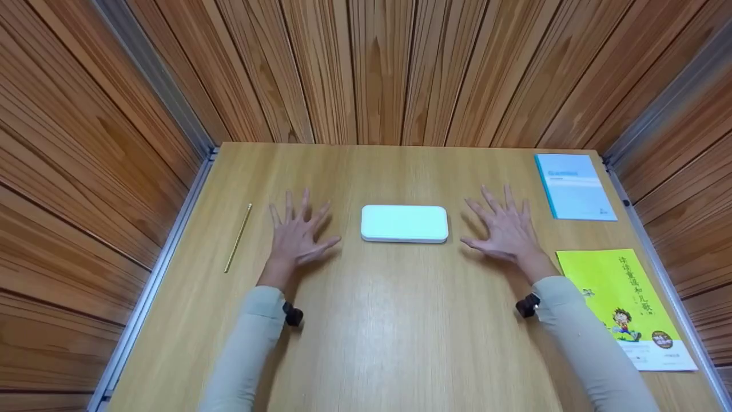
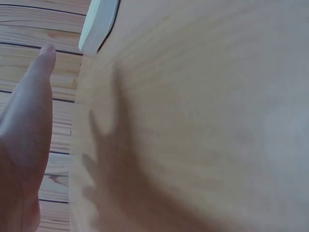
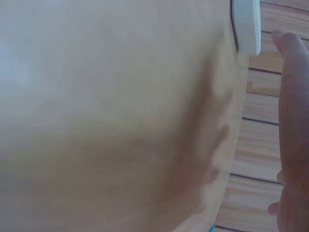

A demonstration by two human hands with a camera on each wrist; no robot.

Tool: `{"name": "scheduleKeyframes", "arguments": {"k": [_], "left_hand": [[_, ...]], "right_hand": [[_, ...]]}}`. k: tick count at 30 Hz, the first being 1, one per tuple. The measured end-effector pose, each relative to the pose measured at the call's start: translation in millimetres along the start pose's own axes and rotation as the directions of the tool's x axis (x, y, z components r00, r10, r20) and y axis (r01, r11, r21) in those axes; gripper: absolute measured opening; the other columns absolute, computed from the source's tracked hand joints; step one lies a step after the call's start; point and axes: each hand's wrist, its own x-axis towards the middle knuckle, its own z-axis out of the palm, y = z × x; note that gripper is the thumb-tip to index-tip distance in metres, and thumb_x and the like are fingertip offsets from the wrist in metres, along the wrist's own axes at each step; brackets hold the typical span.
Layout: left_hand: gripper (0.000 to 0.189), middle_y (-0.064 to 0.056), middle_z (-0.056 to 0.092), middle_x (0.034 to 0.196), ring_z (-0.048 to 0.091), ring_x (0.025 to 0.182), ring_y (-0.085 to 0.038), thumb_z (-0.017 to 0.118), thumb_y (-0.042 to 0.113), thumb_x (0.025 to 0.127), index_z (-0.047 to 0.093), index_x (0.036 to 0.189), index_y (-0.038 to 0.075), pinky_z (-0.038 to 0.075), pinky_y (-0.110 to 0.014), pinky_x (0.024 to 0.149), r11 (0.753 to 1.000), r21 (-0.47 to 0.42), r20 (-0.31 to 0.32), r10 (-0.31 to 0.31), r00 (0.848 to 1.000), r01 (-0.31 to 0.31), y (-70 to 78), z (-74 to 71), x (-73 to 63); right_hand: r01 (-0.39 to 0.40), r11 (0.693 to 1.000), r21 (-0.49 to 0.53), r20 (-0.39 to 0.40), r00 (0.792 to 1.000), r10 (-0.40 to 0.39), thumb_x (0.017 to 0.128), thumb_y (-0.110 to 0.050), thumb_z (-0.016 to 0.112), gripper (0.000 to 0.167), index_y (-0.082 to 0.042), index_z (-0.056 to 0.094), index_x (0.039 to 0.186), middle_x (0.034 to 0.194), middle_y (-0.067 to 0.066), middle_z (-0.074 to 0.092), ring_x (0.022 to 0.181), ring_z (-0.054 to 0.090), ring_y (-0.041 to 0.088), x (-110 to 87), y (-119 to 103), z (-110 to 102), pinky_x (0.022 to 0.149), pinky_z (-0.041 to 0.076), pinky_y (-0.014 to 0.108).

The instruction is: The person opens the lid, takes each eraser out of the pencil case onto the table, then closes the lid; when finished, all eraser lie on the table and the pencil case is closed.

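Observation:
A white rounded case (image 1: 404,224) lies flat on the wooden table (image 1: 400,320), between the two hands. To its left, my left hand (image 1: 297,233) is held above the table with fingers spread, holding nothing. On the other side my right hand (image 1: 504,230) hovers likewise, its fingers fanned out and its thumb toward the case. Both wrist views show a shadow of the hand on the tabletop and an end of the white case (image 2: 100,24), apart from the thumb. Left of my left hand lies a thin gold pencil (image 1: 238,238).
A light blue booklet (image 1: 577,189) lies at the back right corner. Nearer, a yellow-green book (image 1: 623,292) with a cartoon child lies partly under the right sleeve in the head view. Wood-plank walls (image 1: 377,74) and metal rails (image 1: 166,257) border the table.

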Motion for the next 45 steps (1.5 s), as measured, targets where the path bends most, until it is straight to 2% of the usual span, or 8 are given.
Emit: {"name": "scheduleKeyframes", "arguments": {"k": [5, 13, 19, 22, 26, 34, 40, 45], "left_hand": [[0.099, -0.017, 0.006, 0.193, 0.001, 0.175, -0.060, 0.053, 0.088, 0.094, 0.029, 0.179, 0.042, 0.003, -0.093, 0.128, 0.999, -0.041, 0.009, 0.022, 1.000, -0.021, 11.4, 4.5, 7.5], [0.112, -0.022, 0.010, 0.191, 0.008, 0.176, -0.055, 0.063, 0.088, 0.089, 0.022, 0.181, 0.039, 0.005, -0.093, 0.128, 0.986, -0.164, 0.014, 0.044, 0.999, -0.042, 26.7, 8.6, 17.5], [0.115, -0.021, 0.020, 0.189, 0.020, 0.175, -0.052, 0.076, 0.081, 0.086, 0.026, 0.180, 0.037, 0.015, -0.087, 0.132, 0.958, -0.278, -0.020, 0.070, 0.997, -0.073, 35.4, 11.4, 24.2], [0.114, -0.019, 0.024, 0.188, 0.023, 0.173, -0.049, 0.082, 0.075, 0.085, 0.031, 0.178, 0.034, 0.017, -0.085, 0.132, 0.935, -0.339, -0.050, 0.093, 0.994, -0.104, 38.8, 13.0, 27.7], [0.111, -0.018, 0.027, 0.187, 0.023, 0.173, -0.047, 0.089, 0.068, 0.083, 0.041, 0.175, 0.029, 0.013, -0.085, 0.132, 0.897, -0.420, -0.092, 0.113, 0.989, -0.142, 44.2, 15.3, 33.2], [0.112, -0.015, 0.031, 0.187, 0.028, 0.174, -0.043, 0.095, 0.062, 0.080, 0.046, 0.173, 0.022, 0.015, -0.082, 0.134, 0.849, -0.505, -0.122, 0.109, 0.987, -0.156, 57.1, 20.0, 47.5], [0.111, -0.012, 0.034, 0.186, 0.032, 0.173, -0.038, 0.095, 0.062, 0.081, 0.046, 0.173, 0.025, 0.017, -0.075, 0.138, 0.839, -0.526, -0.078, 0.116, 0.990, -0.140, 67.6, 26.6, 55.0], [0.105, -0.009, 0.037, 0.185, 0.035, 0.172, -0.037, 0.096, 0.061, 0.081, 0.051, 0.169, 0.027, 0.017, -0.071, 0.139, 0.826, -0.554, -0.056, 0.088, 0.995, -0.104, 73.4, 40.0, 52.6]], "right_hand": [[0.055, 0.998, 0.028, -0.006, 0.998, -0.054, 0.090, -0.077, 0.071, 0.105, -0.030, 0.037, 0.177, 0.190, 0.018, 0.020, 0.172, 0.009, 0.065, 11.9, -14, 0, 0.128, 0.012, 0.092], [0.159, 0.986, 0.053, -0.011, 0.987, -0.159, 0.085, -0.078, 0.078, 0.109, -0.031, 0.039, 0.176, 0.188, 0.021, 0.025, 0.172, 0.015, 0.063, 25.5, -36, 1, 0.128, 0.021, 0.090], [0.223, 0.969, 0.107, -0.025, 0.975, -0.222, 0.085, -0.074, 0.081, 0.107, -0.029, 0.042, 0.174, 0.187, 0.021, 0.029, 0.172, 0.020, 0.061, 32.3, -50, 2, 0.129, 0.025, 0.088], [0.247, 0.950, 0.192, -0.037, 0.969, -0.244, 0.085, -0.067, 0.086, 0.106, -0.026, 0.045, 0.173, 0.186, 0.022, 0.031, 0.171, 0.024, 0.059, 35.9, -57, 2, 0.129, 0.026, 0.086], [0.248, 0.911, 0.328, -0.026, 0.967, -0.254, 0.086, -0.056, 0.092, 0.102, -0.025, 0.048, 0.172, 0.186, 0.021, 0.032, 0.172, 0.026, 0.054, 39.5, -63, 4, 0.133, 0.024, 0.082], [0.239, 0.867, 0.437, -0.051, 0.969, -0.241, 0.085, -0.048, 0.096, 0.096, -0.021, 0.055, 0.167, 0.183, 0.022, 0.037, 0.172, 0.030, 0.050, 46.9, -69, 12, 0.135, 0.023, 0.079], [0.216, 0.843, 0.493, -0.039, 0.973, -0.226, 0.087, -0.046, 0.096, 0.093, -0.022, 0.055, 0.167, 0.184, 0.019, 0.036, 0.174, 0.025, 0.048, 52.7, -75, 19, 0.136, 0.019, 0.079], [0.215, 0.839, 0.499, -0.028, 0.972, -0.233, 0.088, -0.046, 0.095, 0.091, -0.023, 0.056, 0.167, 0.184, 0.017, 0.037, 0.175, 0.024, 0.049, 53.1, -81, 29, 0.136, 0.019, 0.079]]}}
